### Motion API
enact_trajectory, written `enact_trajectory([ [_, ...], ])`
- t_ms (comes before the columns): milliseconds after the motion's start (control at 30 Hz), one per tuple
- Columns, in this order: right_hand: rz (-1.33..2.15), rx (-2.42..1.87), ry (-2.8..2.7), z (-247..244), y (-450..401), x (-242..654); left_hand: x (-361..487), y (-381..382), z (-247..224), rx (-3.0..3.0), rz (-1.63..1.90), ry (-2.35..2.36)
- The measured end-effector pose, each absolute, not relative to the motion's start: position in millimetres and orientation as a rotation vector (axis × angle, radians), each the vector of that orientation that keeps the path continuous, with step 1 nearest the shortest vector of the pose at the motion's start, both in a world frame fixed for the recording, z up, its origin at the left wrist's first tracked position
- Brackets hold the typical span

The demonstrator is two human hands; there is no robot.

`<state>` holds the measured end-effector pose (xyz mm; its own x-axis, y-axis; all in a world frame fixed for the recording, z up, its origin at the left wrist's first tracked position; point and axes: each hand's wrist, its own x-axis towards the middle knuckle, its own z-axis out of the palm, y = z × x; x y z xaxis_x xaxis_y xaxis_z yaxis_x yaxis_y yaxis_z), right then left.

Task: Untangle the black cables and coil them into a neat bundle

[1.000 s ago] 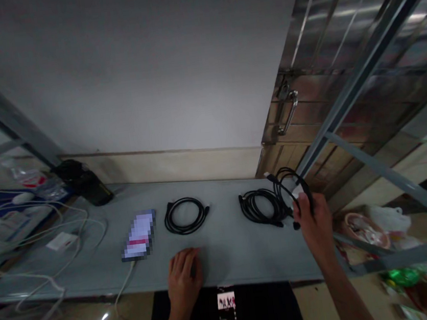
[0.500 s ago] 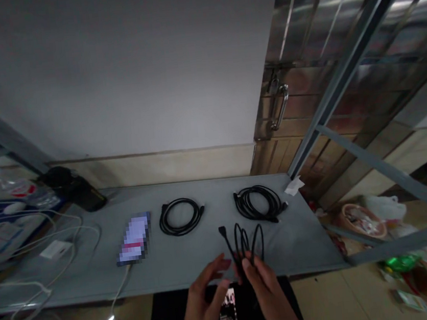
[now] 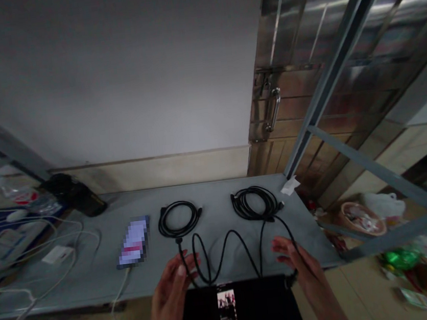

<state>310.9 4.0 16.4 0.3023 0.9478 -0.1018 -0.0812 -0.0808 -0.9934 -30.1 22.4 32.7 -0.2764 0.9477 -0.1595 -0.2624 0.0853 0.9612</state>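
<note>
A loose black cable (image 3: 239, 235) hangs in wide waves between my two hands at the table's front edge. My left hand (image 3: 173, 282) holds it near one end, thumb and fingers about the cord, with the dark plug (image 3: 179, 241) pointing up. The other end runs through my right hand (image 3: 301, 263), whose fingers are curled loosely; a second dark plug (image 3: 291, 278) hangs below that hand. Beyond my hands lie two coiled black cables, a thinner left coil (image 3: 181, 232) and a thicker right coil (image 3: 254, 220).
A lit phone (image 3: 133, 242) lies on the grey table (image 3: 209, 194), left of the coils. White cords, a white adapter (image 3: 58, 255), a black bottle (image 3: 76, 195) and a clear bottle (image 3: 28, 196) crowd the left end. A metal post (image 3: 318, 96) rises at the right.
My hands have moved apart, left and right. The cable, bunched in my right hand before, is now spread out in waves between both hands, and my left hand has taken one end.
</note>
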Motion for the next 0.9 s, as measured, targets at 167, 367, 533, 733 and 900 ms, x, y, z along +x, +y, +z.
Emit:
enact_trajectory([
  [167,0.923,-1.355,-0.694,10,-8,361,-62,29,27,0.661,1.679,1.127],
  [367,0.732,-1.302,-0.555,8,-21,394,-96,31,33,0.587,1.805,1.141],
  [533,0.704,-1.235,-0.482,12,-23,401,-106,31,35,0.611,1.785,1.189],
  [733,0.704,-1.226,-0.466,12,-21,399,-102,36,24,0.580,1.729,1.214],
  [900,0.724,-1.328,-0.534,10,-20,392,-83,30,18,0.571,1.658,1.148],
])
